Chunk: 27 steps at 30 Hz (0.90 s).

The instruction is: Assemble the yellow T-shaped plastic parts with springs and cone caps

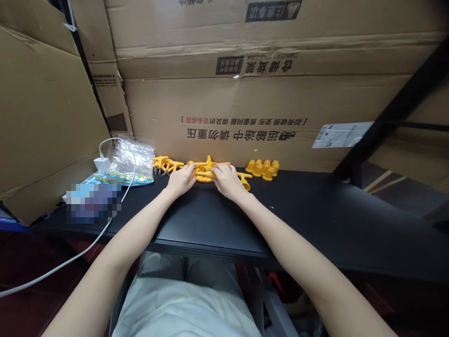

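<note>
Left grip [180,181], right grip [228,180]: yellow piece [205,173] between.

Soft light, plastic bag [129,159] glinting, dim floor [21,262], stretched edges

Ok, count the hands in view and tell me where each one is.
2: the left hand and, beside it, the right hand, both at the yellow pieces on the black table. No other hand shows.

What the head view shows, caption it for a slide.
Left hand and right hand hold yellow pieces at a black table, cardboard behind.
</note>
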{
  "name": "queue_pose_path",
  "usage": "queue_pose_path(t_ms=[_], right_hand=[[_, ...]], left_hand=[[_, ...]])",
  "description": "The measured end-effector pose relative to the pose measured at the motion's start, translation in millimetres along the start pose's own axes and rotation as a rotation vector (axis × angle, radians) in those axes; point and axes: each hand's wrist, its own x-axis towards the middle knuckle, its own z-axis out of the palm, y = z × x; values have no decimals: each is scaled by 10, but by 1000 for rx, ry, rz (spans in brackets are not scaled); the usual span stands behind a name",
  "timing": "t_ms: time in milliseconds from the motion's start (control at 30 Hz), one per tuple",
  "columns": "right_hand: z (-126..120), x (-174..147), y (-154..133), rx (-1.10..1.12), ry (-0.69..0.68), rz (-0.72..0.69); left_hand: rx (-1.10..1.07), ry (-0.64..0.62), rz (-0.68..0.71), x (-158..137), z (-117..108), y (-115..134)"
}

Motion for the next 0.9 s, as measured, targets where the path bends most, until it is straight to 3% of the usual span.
queue_pose_path(t_ms=[900], right_hand=[[-81,-14,-37,-19,90,-64]], left_hand=[[-16,-51,-100,-4,-55,14]])
